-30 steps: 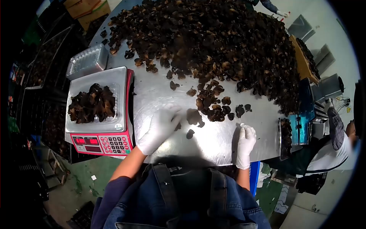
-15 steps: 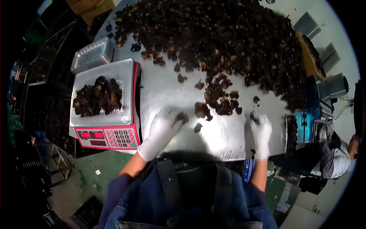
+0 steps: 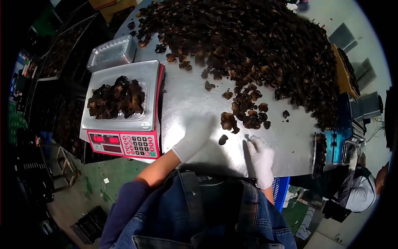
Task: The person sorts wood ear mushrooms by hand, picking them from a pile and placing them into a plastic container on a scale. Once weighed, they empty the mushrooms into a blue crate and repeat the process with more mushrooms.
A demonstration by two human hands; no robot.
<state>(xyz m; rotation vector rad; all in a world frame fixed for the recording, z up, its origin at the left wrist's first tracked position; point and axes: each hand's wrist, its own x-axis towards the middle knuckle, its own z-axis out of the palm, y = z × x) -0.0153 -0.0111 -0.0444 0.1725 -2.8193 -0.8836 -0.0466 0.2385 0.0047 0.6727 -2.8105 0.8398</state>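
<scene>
My left hand (image 3: 198, 132), in a white glove, is over the metal table (image 3: 176, 97), right of the red scale (image 3: 141, 145). Motion blurs its fingers, and whether they hold anything is hidden. Nearer the table's front edge, my right hand (image 3: 262, 162) is gloved too, its fingers apart with nothing visible between them. A single dark fungus piece (image 3: 223, 140) lies between the two hands. Just beyond is a small cluster of brown-black pieces (image 3: 251, 112). On the scale's plate rests a clear plastic tray (image 3: 146, 89) holding dark pieces (image 3: 116, 99).
A large heap of dark fungus (image 3: 248, 45) covers the table's far side. Empty clear trays (image 3: 112, 54) stand behind the scale. Dark crates (image 3: 66, 120) are at the left. A blue crate (image 3: 281, 191) stands by the front edge. Another person (image 3: 360, 191) is at the right.
My right hand has moved left and nearer, and the dark piece at its fingers is no longer seen. My left hand has shifted right; its dark piece no longer shows. The view has shifted slightly.
</scene>
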